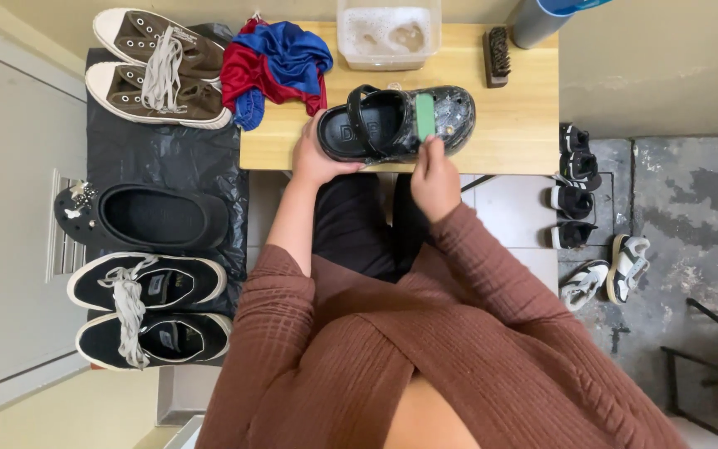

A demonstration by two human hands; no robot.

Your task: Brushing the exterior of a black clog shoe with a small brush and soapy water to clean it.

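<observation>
Holding: left hand (pixel 319 156) was clamped on heel end of a black clog (pixel 396 122), steadying it on its side near front edge of the worktop (pixel 517 125).
Right hand: right hand (pixel 434 176) was closed on a green sponge (pixel 425 115), pressed flat vs the clog's side, approx. mid-shoe.
Clog: wet, w/ suds on toe end; strap folded toward heel.
Behind clog: clear tub of soapy water (pixel 388 33) at back edge; small scrub brush (pixel 499 56) to its right; red & blue cloth (pixel 274 62) bunched at worktop's left corner.
Floor, left: black plastic sheet (pixel 159 158) w/ brown canvas sneakers (pixel 155 71), another black clog (pixel 155 218), black lace-up sneakers (pixel 147 312).
Floor, right: more shoes (pixel 579 208) in a row on tiles.
</observation>
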